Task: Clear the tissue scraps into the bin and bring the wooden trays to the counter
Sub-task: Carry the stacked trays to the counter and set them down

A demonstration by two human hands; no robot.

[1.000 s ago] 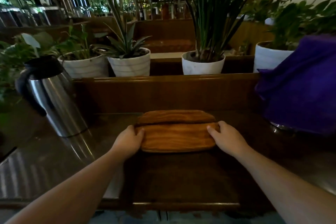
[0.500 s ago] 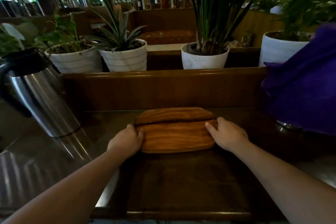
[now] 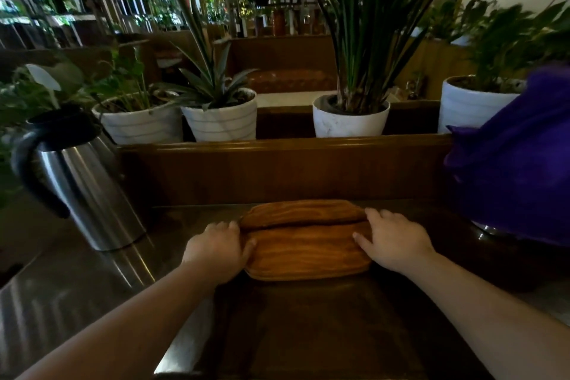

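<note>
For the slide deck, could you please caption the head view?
Both hands, left hand and right hand, rest on the ends of stacked wooden trays on a dark counter beside a steel jug.

text: none legible | labels: none | signs: none

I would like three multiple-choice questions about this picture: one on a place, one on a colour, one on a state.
1. Where does the steel jug stand?
A. left of the wooden trays
B. on the trays
C. right of the trays

2. What colour is the cloth at the right?
A. red
B. purple
C. yellow

3. How do the trays lie?
A. lifted in the air
B. upright on edge
C. flat on the counter

Answers: 1 A, the jug is far left. 2 B, plainly purple. 3 C, the left hand and right hand rest at their ends.
</note>
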